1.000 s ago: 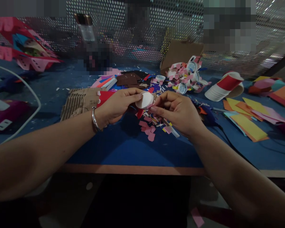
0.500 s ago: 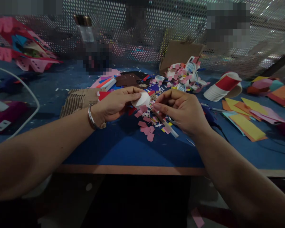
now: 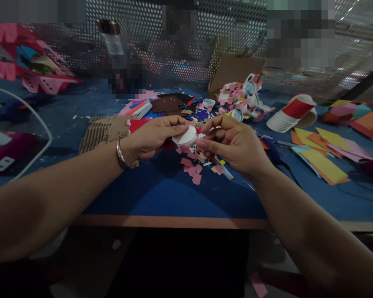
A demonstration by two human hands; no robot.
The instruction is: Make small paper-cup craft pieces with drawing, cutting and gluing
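Note:
My left hand (image 3: 157, 136), with a silver bracelet at the wrist, is closed on a short white round paper piece (image 3: 185, 136) that looks like the cut-off bottom of a paper cup. Its flat disc faces up toward me. My right hand (image 3: 233, 142) pinches thumb to fingers at the cup bottom's right edge, where a bit of pink paper shows; what lies inside the pinch is mostly hidden. Beneath both hands lie small pink paper pieces (image 3: 191, 167) and a pale strip (image 3: 225, 171).
Corrugated cardboard (image 3: 102, 130) lies left of my hands. Behind are brown sheets (image 3: 166, 104) and a pile of pink-decorated cup pieces (image 3: 240, 97). Stacked paper cups (image 3: 290, 114), coloured paper (image 3: 325, 163) and a dark glue gun (image 3: 275, 153) are right. A purple power strip (image 3: 9, 153) sits left.
The cup bottom has tilted so its flat disc shows more. My right hand has shifted slightly left and down, closer against its edge.

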